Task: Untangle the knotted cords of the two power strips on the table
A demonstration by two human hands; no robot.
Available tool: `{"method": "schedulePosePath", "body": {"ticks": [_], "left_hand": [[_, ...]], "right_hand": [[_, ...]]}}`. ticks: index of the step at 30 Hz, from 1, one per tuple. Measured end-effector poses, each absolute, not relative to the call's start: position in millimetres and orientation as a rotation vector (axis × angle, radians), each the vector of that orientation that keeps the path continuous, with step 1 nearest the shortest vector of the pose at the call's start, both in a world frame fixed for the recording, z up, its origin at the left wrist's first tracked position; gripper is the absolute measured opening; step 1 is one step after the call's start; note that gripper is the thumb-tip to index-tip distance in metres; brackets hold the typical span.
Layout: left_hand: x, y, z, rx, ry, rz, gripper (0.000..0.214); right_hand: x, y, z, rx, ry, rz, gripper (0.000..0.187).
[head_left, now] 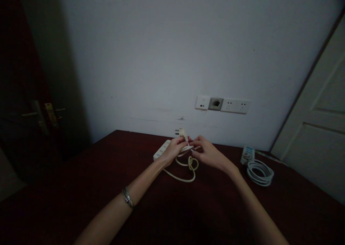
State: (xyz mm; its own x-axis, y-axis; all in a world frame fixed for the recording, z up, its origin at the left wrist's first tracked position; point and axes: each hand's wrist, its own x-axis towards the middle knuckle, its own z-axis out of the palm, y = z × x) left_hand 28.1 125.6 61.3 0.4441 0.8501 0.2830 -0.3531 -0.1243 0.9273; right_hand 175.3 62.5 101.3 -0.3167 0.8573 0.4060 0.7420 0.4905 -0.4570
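Note:
My left hand (174,149) is closed round a white power cord just below its plug (182,132), whose metal prongs point left. Opposite it, my right hand (206,151) pinches the cord (185,180) close to the left fingertips. Between the hands a few turns of cord are bunched together. Below them the cord hangs in a loose loop with a small twist onto the table. A white power strip (161,149) lies behind my left hand, which partly hides it.
On the dark red table (129,148), at the right, lies a second power strip (247,154) with its coiled cord (260,173). Wall sockets (234,106) are behind the table. White door panels (323,115) stand at right, a dark door with a handle (51,114) at left.

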Motion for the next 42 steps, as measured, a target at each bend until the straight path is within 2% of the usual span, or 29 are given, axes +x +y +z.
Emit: {"method": "schedulePosePath", "body": {"ticks": [2, 7, 11, 16, 20, 27, 35, 42], "left_hand": [[28, 125, 60, 1.377, 0.471, 1.091, 0.029], [30, 121, 59, 1.431, 0.422, 1.046, 0.035], [31, 122, 59, 1.439, 0.425, 0.997, 0.048], [33, 124, 55, 1.534, 0.460, 1.014, 0.045], [36, 115, 55, 1.541, 0.437, 0.806, 0.051], [34, 106, 62, 1.595, 0.404, 0.676, 0.045], [34, 98, 64, 1.616, 0.303, 0.500, 0.041], [33, 99, 62, 1.684, 0.285, 0.428, 0.040]], "right_hand": [[178, 63, 103, -1.277, -2.076, 0.456, 0.023], [176, 73, 94, -1.227, -1.961, 0.806, 0.043], [174, 78, 89, -1.203, -1.896, 0.849, 0.051], [174, 82, 91, -1.170, -1.665, 0.934, 0.048], [173, 83, 93, -1.189, -1.382, 0.983, 0.048], [184, 72, 107, -1.278, -1.452, 0.860, 0.048], [201, 72, 111, -1.377, -1.399, 0.511, 0.043], [218, 84, 103, -1.367, -1.294, 0.467, 0.041]]}}
